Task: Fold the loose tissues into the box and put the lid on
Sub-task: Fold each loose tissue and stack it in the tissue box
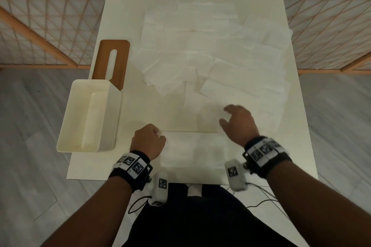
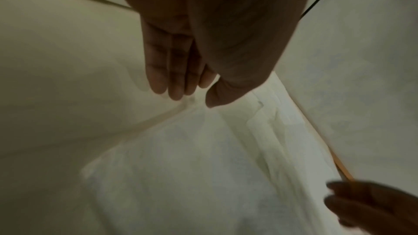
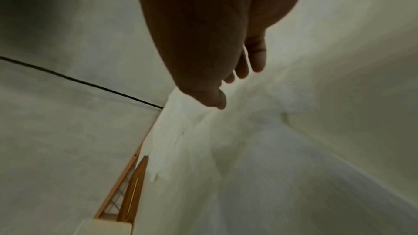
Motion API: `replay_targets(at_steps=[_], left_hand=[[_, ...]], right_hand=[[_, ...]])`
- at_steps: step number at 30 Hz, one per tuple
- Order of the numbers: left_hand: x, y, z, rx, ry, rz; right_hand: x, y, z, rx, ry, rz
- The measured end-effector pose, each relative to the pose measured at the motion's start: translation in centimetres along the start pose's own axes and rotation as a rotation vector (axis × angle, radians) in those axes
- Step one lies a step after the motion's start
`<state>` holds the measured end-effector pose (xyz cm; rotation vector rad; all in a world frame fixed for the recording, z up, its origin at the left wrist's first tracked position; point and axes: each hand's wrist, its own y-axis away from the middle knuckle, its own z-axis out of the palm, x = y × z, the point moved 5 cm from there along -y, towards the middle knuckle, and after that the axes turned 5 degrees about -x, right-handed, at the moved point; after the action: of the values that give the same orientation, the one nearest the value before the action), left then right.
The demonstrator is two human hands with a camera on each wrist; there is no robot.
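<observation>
A folded white tissue lies near the table's front edge. My left hand is at its left far corner and pinches that corner between thumb and fingertips. My right hand is over the tissue's right far corner, blurred, with thumb and fingers loosely spread and nothing seen between them. Several loose tissues cover the middle and far part of the table. The cream box stands open at the left edge, nothing visible inside. Its brown slotted lid lies flat just behind it.
The white table has a bare strip between the box and the tissues. An orange wooden lattice fence runs behind and beside the table. Cables trail from the wrist cameras below the front edge.
</observation>
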<state>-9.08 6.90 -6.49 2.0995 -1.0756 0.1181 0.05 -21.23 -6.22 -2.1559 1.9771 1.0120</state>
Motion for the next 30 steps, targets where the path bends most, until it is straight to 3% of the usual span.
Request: replay_targets(at_steps=[2,5,10,16,21,25,30], left_hand=[[0.5,-0.2,-0.6,0.012,0.028,0.038],[1.6,-0.1,-1.5,0.043,0.082,0.114],[3.6,0.9,-2.9,0.072,0.126,0.235],[7.5,1.1,-4.7,0.041,0.174,0.484],[14.0,0.9,-4.6,-0.175,0.094,0.696],[15.6,0.5,-5.0,-0.267,0.072,0.677],[14.1,0.9,-7.2,-0.233,0.563,0.507]], right_hand=[[-1.7,-2.8,-1.5,0.048,0.066,-0.081],[-3.2,-7.3,-3.0,0.068,0.220,-0.076],[-3.3,-10.3,-4.1,-0.070,0.424,0.026],[-4.7,-7.1,-7.3,-0.273,0.148,-0.134],[-7.1,-2.1,-10.2,-0.529,-0.295,-0.182],[-7.3,-1.1,-10.6,-0.548,-0.602,-0.161],[-5.2,0.4,-9.5,-0.534,-1.046,0.010]])
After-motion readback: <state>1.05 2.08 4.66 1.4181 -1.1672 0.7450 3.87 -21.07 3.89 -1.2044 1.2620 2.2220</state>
